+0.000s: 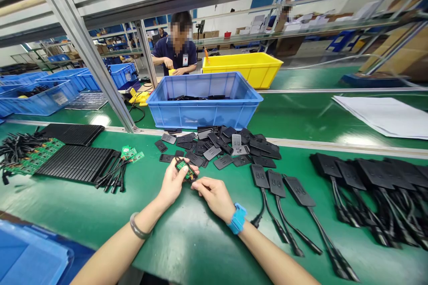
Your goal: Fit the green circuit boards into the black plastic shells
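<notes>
My left hand [172, 183] is closed around a small green circuit board in a black shell [185, 170], held just above the green mat. My right hand [214, 195], with a blue wristband, pinches at the right end of the same piece. Just beyond my hands lies a heap of loose black plastic covers [220, 146]. To the right of my hands lie three finished black units with cables [277, 185]. Left of my hands sit a few green boards with black leads [125, 160].
A blue bin [203, 100] stands behind the heap, a yellow bin [242, 67] behind that. Black ribbed trays [78, 162] and more boards lie at left. A pile of cabled units [377, 182] is at right. A person works across the bench.
</notes>
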The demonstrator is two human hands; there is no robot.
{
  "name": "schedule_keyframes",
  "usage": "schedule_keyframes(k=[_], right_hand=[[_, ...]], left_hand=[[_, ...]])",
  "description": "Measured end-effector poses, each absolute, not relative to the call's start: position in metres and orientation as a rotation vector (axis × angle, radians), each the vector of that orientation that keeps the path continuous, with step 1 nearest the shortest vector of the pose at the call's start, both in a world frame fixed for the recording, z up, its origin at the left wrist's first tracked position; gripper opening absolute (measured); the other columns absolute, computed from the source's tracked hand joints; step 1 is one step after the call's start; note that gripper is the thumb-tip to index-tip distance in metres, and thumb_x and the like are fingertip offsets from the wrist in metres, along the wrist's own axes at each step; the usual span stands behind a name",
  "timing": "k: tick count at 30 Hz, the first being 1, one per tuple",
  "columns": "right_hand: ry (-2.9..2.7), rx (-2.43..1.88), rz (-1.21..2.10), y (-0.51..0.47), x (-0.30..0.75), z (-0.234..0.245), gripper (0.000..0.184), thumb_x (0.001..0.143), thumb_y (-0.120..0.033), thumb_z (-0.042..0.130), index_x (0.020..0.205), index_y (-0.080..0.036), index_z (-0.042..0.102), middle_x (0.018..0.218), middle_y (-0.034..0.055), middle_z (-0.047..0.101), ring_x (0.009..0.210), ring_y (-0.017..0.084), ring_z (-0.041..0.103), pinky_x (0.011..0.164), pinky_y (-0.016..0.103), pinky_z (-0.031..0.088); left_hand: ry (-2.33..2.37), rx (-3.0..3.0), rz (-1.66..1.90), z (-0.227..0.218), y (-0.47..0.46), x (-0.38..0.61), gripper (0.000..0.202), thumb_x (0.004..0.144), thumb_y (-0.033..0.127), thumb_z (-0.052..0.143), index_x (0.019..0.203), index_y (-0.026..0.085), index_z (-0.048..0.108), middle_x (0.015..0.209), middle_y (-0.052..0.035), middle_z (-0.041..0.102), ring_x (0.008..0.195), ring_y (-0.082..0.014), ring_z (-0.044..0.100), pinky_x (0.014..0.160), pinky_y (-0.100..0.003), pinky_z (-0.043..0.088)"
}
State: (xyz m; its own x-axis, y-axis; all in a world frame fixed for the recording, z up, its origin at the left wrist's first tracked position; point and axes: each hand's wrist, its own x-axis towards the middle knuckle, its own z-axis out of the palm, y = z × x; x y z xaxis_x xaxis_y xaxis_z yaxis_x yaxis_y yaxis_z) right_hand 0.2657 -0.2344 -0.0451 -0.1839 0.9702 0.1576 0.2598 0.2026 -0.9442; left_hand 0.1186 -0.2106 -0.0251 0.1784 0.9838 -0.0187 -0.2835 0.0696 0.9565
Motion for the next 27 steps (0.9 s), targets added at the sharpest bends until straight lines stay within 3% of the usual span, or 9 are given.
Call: schedule_keyframes(k=[9, 15, 17, 20, 23, 25, 27], right_hand=[[-1.733, -1.218, 0.755, -0.235, 0.266, -0.044, 0.033, 0.089, -0.04, 0.054, 0.066, -0.019, 0.068, 0.061, 0.0008, 0.058, 0.057, 0.014, 0.05, 0.055, 0.025, 0.036], [-1.688, -1.33, 0.883, -0.232, 0.264, -0.049, 0.037, 0.086, -0.041, 0.057, 0.057, -0.017, 0.059, 0.047, -0.0049, 0.044, 0.046, 0.01, 0.036, 0.046, 0.022, 0.026], [-1.738, -1.328, 0.873, -0.23, 0.265, -0.05, 0.037, 0.087, -0.041, 0.055, 0.058, -0.018, 0.059, 0.048, -0.0049, 0.045, 0.047, 0.01, 0.038, 0.046, 0.022, 0.028], [-1.9, -1.257, 0.689, -0.228, 0.268, -0.047, 0.026, 0.091, -0.038, 0.052, 0.084, -0.018, 0.067, 0.076, 0.0023, 0.064, 0.068, 0.015, 0.054, 0.062, 0.025, 0.042], [-2.136, -1.287, 0.373, -0.229, 0.272, -0.043, 0.033, 0.091, -0.036, 0.054, 0.119, -0.019, 0.061, 0.119, 0.0123, 0.062, 0.1, 0.026, 0.054, 0.082, 0.037, 0.045], [-2.26, -1.352, 0.199, -0.231, 0.273, -0.042, 0.035, 0.09, -0.037, 0.056, 0.121, -0.02, 0.06, 0.125, 0.0135, 0.059, 0.104, 0.029, 0.052, 0.082, 0.041, 0.044], [-2.309, -1.388, 0.118, -0.233, 0.275, -0.041, 0.027, 0.089, -0.038, 0.058, 0.109, -0.021, 0.065, 0.117, 0.0125, 0.063, 0.101, 0.028, 0.053, 0.079, 0.04, 0.044]], left_hand=[[0.9, 0.949, 1.181, -0.021, -0.216, 0.119, 0.035, 0.08, 0.038, 0.068, 0.102, 0.018, 0.051, 0.094, -0.0104, 0.073, 0.085, -0.023, 0.07, 0.074, -0.033, 0.053], [0.938, 1.121, 1.278, -0.02, -0.222, 0.123, 0.028, 0.082, 0.037, 0.065, 0.1, 0.018, 0.054, 0.095, -0.0097, 0.073, 0.09, -0.022, 0.069, 0.083, -0.033, 0.05], [0.934, 1.105, 1.272, -0.019, -0.221, 0.123, 0.031, 0.081, 0.037, 0.067, 0.102, 0.019, 0.053, 0.093, -0.0091, 0.073, 0.086, -0.0214, 0.069, 0.081, -0.033, 0.051], [0.955, 0.953, 1.274, -0.018, -0.214, 0.119, 0.034, 0.078, 0.037, 0.07, 0.1, 0.018, 0.051, 0.088, -0.0075, 0.073, 0.074, -0.0183, 0.069, 0.069, -0.029, 0.052], [1.039, 0.769, 1.31, -0.02, -0.204, 0.111, 0.031, 0.075, 0.036, 0.071, 0.091, 0.016, 0.054, 0.085, -0.0066, 0.073, 0.063, -0.0123, 0.064, 0.053, -0.02, 0.046], [1.074, 0.662, 1.319, -0.022, -0.198, 0.106, 0.029, 0.074, 0.034, 0.072, 0.089, 0.016, 0.055, 0.085, -0.0061, 0.072, 0.059, -0.0099, 0.061, 0.047, -0.018, 0.043], [1.07, 0.598, 1.29, -0.025, -0.195, 0.103, 0.027, 0.073, 0.031, 0.072, 0.089, 0.016, 0.055, 0.085, -0.0067, 0.072, 0.059, -0.0098, 0.06, 0.048, -0.018, 0.044]])
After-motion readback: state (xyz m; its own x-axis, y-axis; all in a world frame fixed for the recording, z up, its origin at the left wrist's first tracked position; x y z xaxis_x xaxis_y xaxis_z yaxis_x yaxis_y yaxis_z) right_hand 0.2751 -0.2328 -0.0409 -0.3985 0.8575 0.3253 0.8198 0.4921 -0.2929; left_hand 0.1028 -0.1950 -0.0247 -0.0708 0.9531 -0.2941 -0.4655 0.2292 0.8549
